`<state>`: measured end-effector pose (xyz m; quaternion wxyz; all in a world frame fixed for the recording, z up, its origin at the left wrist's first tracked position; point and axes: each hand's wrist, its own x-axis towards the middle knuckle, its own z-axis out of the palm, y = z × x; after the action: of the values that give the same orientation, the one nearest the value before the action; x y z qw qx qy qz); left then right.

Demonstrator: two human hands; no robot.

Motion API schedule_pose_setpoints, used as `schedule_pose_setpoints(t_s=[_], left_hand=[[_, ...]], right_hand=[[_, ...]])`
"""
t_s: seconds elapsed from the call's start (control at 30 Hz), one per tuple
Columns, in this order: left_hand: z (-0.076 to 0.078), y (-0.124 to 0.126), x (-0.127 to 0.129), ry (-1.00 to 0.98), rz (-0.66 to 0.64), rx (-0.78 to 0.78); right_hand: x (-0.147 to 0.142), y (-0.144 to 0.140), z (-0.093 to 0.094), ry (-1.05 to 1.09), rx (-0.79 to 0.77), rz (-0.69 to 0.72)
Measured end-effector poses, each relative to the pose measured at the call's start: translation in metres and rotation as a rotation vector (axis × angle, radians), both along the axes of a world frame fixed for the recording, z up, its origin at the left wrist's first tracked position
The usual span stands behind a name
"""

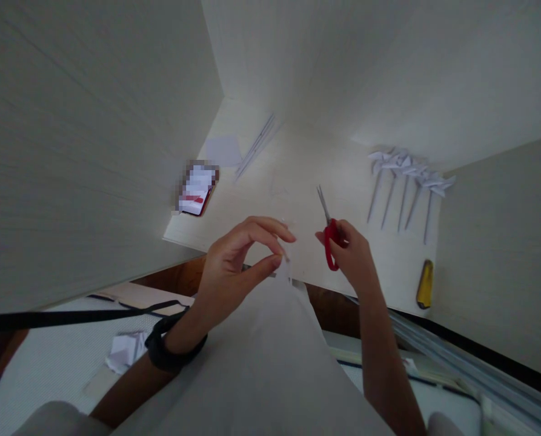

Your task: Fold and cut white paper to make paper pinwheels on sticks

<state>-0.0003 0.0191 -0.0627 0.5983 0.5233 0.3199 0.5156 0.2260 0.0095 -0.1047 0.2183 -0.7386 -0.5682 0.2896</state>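
My left hand (238, 260) pinches the top corner of a large white paper sheet (270, 363) between thumb and fingers; the sheet slopes down toward my lap. My right hand (354, 254) grips red-handled scissors (328, 233), blades closed and pointing up and away, just right of the pinched corner. Both hands hover over the near edge of a pale wooden desk (297, 181).
A row of white paper pinwheels on sticks (404, 181) lies at the right of the desk, a yellow utility knife (425, 284) nearer the edge. A phone (197, 188), a paper square (223, 150) and thin paper strips (256, 148) lie at the left. Crumpled paper (125, 351) sits lower left.
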Motion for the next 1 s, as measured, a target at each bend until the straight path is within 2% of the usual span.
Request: schedule_pose_setpoints(t_s=[0.1,0.23,0.3,0.4,0.57,0.8,0.9,1.0], left_hand=[[-0.002,0.002,-0.001,0.038,0.006,-0.058],[-0.005,0.005,-0.003,0.139,0.064,-0.178],[-0.005,0.007,-0.003,0.200,0.084,-0.238],[-0.005,0.010,-0.001,0.249,0.079,-0.292],[-0.005,0.012,0.003,0.249,0.047,-0.308],[-0.003,0.012,0.003,0.258,0.004,-0.272],[0.002,0.013,0.002,0.262,-0.007,-0.268],[0.006,0.012,0.001,0.269,-0.002,-0.282]], right_hand=[[0.005,0.007,-0.042,-0.159,-0.042,-0.063],[0.008,0.011,-0.092,-0.262,-0.035,-0.100],[0.010,0.011,-0.111,-0.301,-0.024,-0.106],[0.011,0.011,-0.126,-0.342,-0.019,-0.101],[0.010,0.011,-0.132,-0.381,-0.036,-0.121],[0.007,0.011,-0.129,-0.324,-0.004,-0.115],[0.004,0.012,-0.122,-0.254,0.022,-0.107],[-0.001,0.014,-0.102,-0.152,0.067,-0.085]])
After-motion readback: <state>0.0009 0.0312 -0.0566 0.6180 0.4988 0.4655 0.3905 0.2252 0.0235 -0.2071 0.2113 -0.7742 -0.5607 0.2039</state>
